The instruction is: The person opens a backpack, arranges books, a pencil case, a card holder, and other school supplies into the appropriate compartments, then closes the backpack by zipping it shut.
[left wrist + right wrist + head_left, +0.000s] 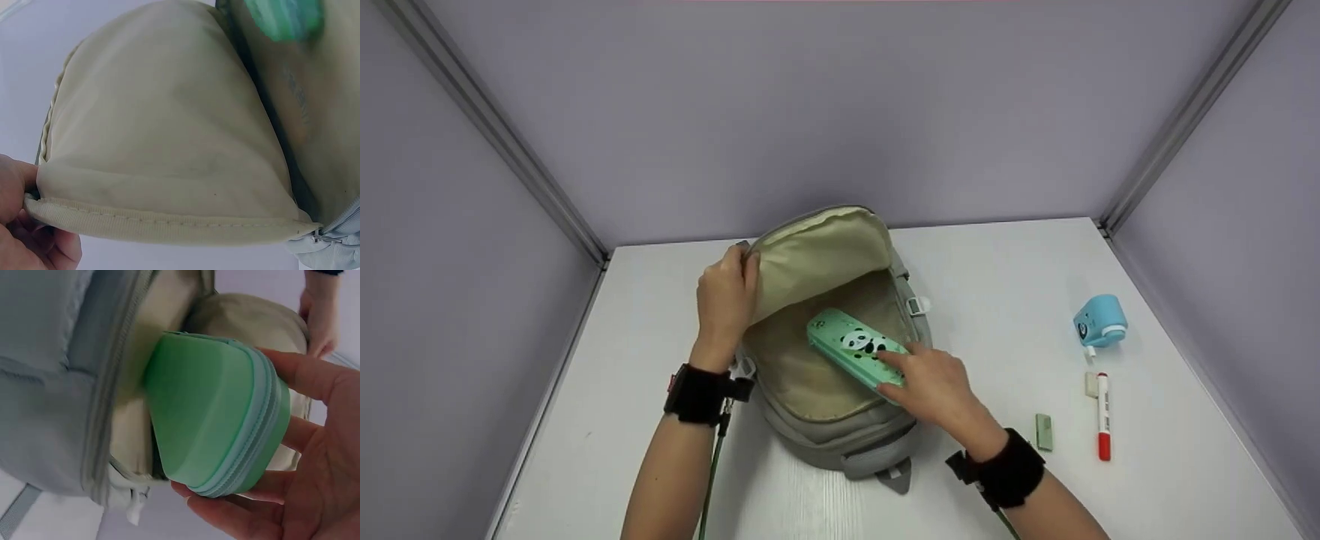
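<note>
A grey backpack (847, 442) lies on the table with its front flap folded back, showing a beige lining (163, 124). My left hand (726, 296) pinches the edge of that flap at its left side. My right hand (934, 382) grips the near end of a green zippered pencil case (844, 346) with a panda printed on it. The case is tilted over the main compartment, its far end inside the opening. In the right wrist view, the thumb and fingers wrap around the end of the pencil case (214, 416).
To the right on the white table (997, 300) stands a blue pencil sharpener-like device (1101, 321). Nearer are a small pale block (1091, 384), a white marker with a red cap (1103, 416) and a small green piece (1044, 432). Grey walls enclose the table.
</note>
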Motion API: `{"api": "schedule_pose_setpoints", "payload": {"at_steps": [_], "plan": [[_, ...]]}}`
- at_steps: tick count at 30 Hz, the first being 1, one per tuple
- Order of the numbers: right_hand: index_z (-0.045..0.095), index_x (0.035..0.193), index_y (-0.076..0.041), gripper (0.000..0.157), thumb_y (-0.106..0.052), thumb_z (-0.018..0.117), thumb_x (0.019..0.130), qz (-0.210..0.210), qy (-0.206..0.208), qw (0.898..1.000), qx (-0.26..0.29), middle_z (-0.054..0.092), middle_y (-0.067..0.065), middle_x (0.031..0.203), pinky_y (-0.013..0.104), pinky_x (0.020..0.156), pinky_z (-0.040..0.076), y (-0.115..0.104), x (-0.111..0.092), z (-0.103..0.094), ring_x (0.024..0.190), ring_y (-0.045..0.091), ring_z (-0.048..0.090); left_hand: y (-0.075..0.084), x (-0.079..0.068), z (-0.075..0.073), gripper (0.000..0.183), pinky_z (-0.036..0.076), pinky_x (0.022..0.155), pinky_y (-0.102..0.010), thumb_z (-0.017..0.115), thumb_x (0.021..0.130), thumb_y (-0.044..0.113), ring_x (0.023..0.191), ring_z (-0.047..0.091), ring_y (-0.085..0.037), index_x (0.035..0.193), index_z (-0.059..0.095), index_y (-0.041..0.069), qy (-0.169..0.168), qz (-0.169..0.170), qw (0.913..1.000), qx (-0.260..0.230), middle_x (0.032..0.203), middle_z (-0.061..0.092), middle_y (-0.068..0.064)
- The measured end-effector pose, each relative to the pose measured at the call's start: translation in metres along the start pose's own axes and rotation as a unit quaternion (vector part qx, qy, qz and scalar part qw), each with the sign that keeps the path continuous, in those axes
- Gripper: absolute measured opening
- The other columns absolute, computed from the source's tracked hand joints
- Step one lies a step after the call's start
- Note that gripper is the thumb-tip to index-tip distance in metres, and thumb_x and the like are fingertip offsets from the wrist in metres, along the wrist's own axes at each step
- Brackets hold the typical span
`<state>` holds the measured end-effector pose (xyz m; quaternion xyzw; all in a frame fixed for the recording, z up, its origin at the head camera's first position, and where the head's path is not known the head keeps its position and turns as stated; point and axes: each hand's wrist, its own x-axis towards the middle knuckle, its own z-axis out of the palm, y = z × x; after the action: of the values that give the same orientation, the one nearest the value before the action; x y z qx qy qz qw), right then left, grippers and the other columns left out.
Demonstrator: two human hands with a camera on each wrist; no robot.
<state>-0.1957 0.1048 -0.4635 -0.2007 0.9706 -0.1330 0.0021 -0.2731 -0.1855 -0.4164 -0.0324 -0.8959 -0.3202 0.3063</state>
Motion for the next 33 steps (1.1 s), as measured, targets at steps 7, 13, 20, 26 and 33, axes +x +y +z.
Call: {"api": "schedule_pose_setpoints", "payload": {"at_steps": [7,13,20,26,33], "plan": [[0.059,0.137,-0.019,0.059,-0.048,0.071,0.087,-0.023,0.019,1.000,0.002,0.057,0.017,0.129,0.048,0.057,0.050,-0.011,0.021,0.040,0.076,0.038,0.064,0.001,-0.001,0.001,0.022,0.051,0.059,-0.052,0.059,0.100,0.016,0.071,0.068,-0.040,0.096,0.066,-0.004,-0.003,-0.001,1.0000,0.006,0.081,0.069,-0.021],[0.052,0.142,-0.016,0.067,-0.050,0.070,0.088,0.026,0.012,0.996,0.090,0.046,0.032,0.134,0.051,0.064,0.052,-0.025,0.036,0.058,0.080,0.042,0.064,0.000,-0.001,0.002,0.022,0.051,0.058,-0.051,0.058,0.100,0.017,0.070,0.068,-0.038,0.097,0.066,-0.004,-0.004,0.001,1.0000,0.004,0.080,0.069,-0.020],[0.051,0.140,-0.011,0.068,-0.034,0.079,0.083,0.053,0.003,0.979,0.197,0.042,0.024,0.117,0.042,0.068,0.051,-0.037,0.042,0.072,0.086,0.031,0.058,0.002,-0.002,0.002,0.022,0.051,0.058,-0.050,0.059,0.100,0.016,0.067,0.067,-0.037,0.096,0.067,-0.004,0.002,0.004,0.9999,0.009,0.078,0.068,-0.020],[0.056,0.128,0.000,0.047,-0.008,0.076,0.085,0.010,0.032,0.967,0.251,0.051,0.014,0.101,0.038,0.073,0.048,-0.040,0.046,0.078,0.084,0.023,0.053,0.005,-0.002,0.001,0.022,0.050,0.056,-0.049,0.059,0.100,0.017,0.064,0.066,-0.034,0.092,0.066,-0.003,0.007,0.011,0.9999,-0.001,0.074,0.067,-0.018],[0.056,0.103,0.000,0.030,0.000,0.077,0.081,0.024,0.045,0.959,0.280,0.057,0.010,0.089,0.037,0.073,0.051,-0.045,0.056,0.082,0.085,0.026,0.061,0.007,-0.003,0.001,0.021,0.051,0.056,-0.048,0.059,0.100,0.015,0.065,0.067,-0.033,0.091,0.065,-0.003,0.001,0.012,0.9998,-0.015,0.076,0.068,-0.020]]}}
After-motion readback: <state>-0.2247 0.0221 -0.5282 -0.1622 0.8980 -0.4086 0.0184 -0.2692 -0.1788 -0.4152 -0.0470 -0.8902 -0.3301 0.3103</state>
